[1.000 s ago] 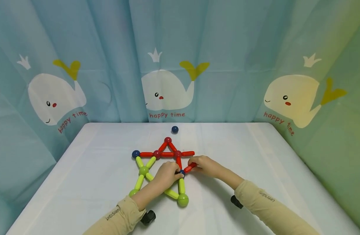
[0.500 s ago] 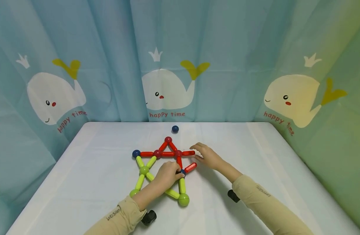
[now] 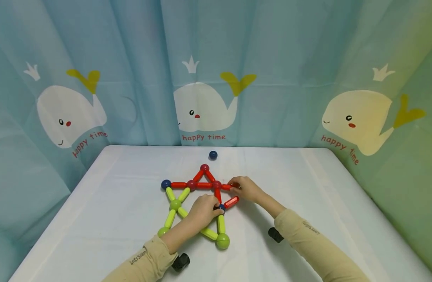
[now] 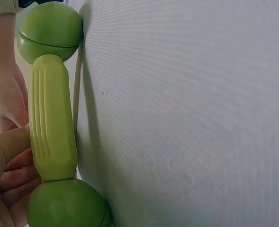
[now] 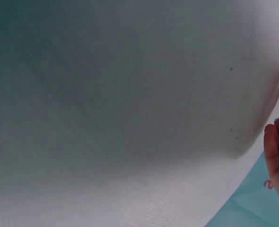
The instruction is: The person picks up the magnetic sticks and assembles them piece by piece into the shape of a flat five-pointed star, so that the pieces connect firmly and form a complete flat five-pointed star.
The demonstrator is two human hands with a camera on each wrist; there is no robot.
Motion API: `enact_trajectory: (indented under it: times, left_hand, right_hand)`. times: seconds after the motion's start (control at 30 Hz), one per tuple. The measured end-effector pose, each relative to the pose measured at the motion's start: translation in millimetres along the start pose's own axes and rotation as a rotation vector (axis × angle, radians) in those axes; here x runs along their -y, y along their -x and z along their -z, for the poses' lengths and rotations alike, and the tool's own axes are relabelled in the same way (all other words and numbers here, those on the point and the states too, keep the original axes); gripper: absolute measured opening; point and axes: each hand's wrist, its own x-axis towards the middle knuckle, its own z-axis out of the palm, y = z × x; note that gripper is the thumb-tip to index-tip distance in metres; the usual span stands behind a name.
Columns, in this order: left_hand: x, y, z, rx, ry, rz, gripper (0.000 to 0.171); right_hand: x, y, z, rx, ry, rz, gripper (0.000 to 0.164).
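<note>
In the head view, a flat figure of magnetic rods and balls lies on the white table. My left hand (image 3: 203, 211) grips the dark blue ball (image 3: 221, 209) at its right side. My right hand (image 3: 249, 189) pinches the outer end of a red rod (image 3: 225, 187), whose other end meets a red ball (image 3: 217, 185). A second red rod (image 3: 231, 202) slants up from the blue ball, its far end loose. Below, a yellow-green rod (image 3: 221, 224) runs to a green ball (image 3: 223, 241). The left wrist view shows a yellow-green rod (image 4: 51, 118) close up, in front of my left fingers (image 4: 11, 146).
Another blue ball (image 3: 213, 155) sits alone near the table's back edge. A blue ball (image 3: 166, 185) and a green ball (image 3: 175, 205) mark the figure's left side. Behind the table (image 3: 300, 235) hangs a blue curtain (image 3: 272, 109) printed with whales.
My right hand has let go of the slanting red rod and moved up to the red rod above it, which now tilts slightly downward. My left hand stays on the blue ball.
</note>
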Motion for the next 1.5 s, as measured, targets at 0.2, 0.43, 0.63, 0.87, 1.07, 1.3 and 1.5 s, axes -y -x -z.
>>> enact_trajectory:
  times: [0.2,0.43,0.63,0.87,1.07,1.3,1.5]
  left_hand:
    - [-0.2,-0.8,1.2,-0.007,-0.001,0.011,0.018]
    - [-0.7,-0.7,-0.9,-0.003,-0.012,0.003,0.021]
    - [-2.1,-1.3,-1.7,0.004,-0.006,0.012,0.019]
    - [-2.9,-1.9,-1.7,0.017,0.0,0.033,0.02]
    - [-3.0,-0.4,-1.6,0.009,0.0,0.033,0.019]
    - [-3.3,0.1,-1.7,0.007,0.012,0.02,0.018]
    - [-2.4,0.3,-1.9,-0.003,0.01,0.003,0.019]
  right_hand:
    - [0,0,4,0.019,-0.052,-0.002,0.014]
    - [-3,1,6,0.082,-0.089,0.011,0.018]
    - [-4,-4,15,0.103,-0.073,-0.008,0.021]
    - [-2,-16,28,0.095,-0.052,0.008,0.022]
    - [-1,-33,30,0.048,0.066,0.071,0.018]
    - [-6,-56,37,-0.004,0.144,0.041,0.021]
    - [-13,-74,34,-0.009,0.143,0.007,0.031]
